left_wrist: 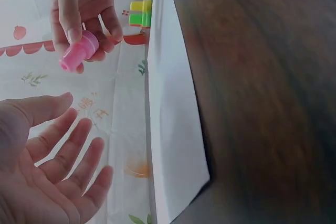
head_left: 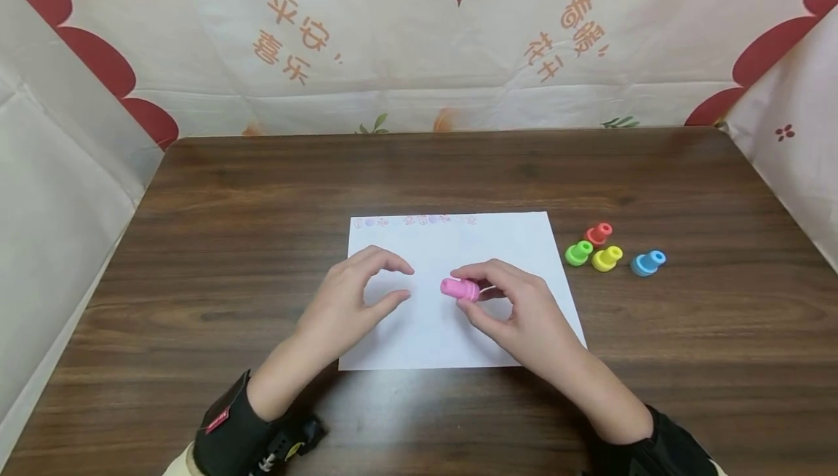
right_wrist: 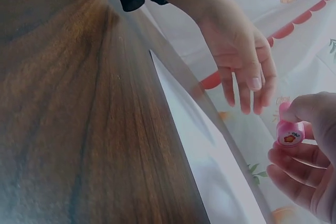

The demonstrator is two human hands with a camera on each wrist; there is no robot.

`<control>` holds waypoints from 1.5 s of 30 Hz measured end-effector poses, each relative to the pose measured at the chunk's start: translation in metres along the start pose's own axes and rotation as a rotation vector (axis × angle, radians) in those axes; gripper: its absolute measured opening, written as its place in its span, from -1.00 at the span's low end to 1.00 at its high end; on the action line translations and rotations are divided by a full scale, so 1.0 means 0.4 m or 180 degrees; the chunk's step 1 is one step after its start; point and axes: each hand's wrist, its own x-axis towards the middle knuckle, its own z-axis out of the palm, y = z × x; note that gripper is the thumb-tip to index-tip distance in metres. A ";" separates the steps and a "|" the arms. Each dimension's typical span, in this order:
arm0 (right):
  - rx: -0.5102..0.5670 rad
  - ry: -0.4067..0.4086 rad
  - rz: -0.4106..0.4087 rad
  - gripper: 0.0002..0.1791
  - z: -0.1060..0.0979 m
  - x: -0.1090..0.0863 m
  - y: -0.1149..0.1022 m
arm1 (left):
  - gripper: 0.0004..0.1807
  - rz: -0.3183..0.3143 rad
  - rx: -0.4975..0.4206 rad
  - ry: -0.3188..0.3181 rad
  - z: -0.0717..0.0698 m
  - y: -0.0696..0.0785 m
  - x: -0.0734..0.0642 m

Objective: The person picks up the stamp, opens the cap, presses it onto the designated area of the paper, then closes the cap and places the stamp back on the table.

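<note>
My right hand [head_left: 520, 305] pinches a pink toy stamp [head_left: 460, 289] between thumb and fingers, above a white sheet of paper [head_left: 445, 243]. The stamp lies sideways, its narrow end pointing left. In the right wrist view, its wide end [right_wrist: 290, 138] shows a small flower picture. My left hand [head_left: 353, 294] hovers over the paper's left part, thumb and fingers spread apart and holding nothing. A row of small pink and purple prints [head_left: 415, 220] runs along the sheet's far edge.
Right of the paper, red [head_left: 599, 233], green [head_left: 579, 253], yellow [head_left: 607, 259] and blue [head_left: 648, 263] stamps stand on the brown wooden table [head_left: 229, 258]. A printed white cloth [head_left: 406, 39] hangs behind the table's far edge and along its sides.
</note>
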 end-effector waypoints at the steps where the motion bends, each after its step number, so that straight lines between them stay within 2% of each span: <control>1: -0.0021 0.0015 -0.0005 -0.65 -0.002 0.001 0.000 | -0.73 0.0006 0.0047 0.0013 -0.002 -0.001 0.000; 5: -0.0059 0.0041 0.0060 -0.68 -0.010 0.006 -0.001 | -0.74 -0.0008 0.0129 0.0013 -0.007 -0.004 -0.001; 11: -0.0167 0.0077 0.0303 -0.68 -0.027 0.010 -0.003 | -0.76 -0.0008 0.0170 0.0008 -0.011 -0.009 -0.002; 16: -0.0154 0.0160 0.0307 -0.63 -0.046 0.012 -0.001 | -0.75 -0.0059 0.0348 0.0039 -0.017 -0.016 -0.004; 22: -0.0200 0.0423 0.0275 -0.65 -0.075 0.019 0.002 | -0.75 -0.0155 0.0533 0.0062 -0.029 -0.024 -0.002; 30: -0.0364 0.0692 0.0304 -0.61 -0.118 0.030 0.007 | -0.75 -0.0182 0.0581 0.0071 -0.042 -0.030 0.000; 45: -0.0388 0.1152 0.0354 -0.69 -0.191 0.013 0.051 | -0.75 -0.0180 0.0683 0.0120 -0.038 -0.039 -0.007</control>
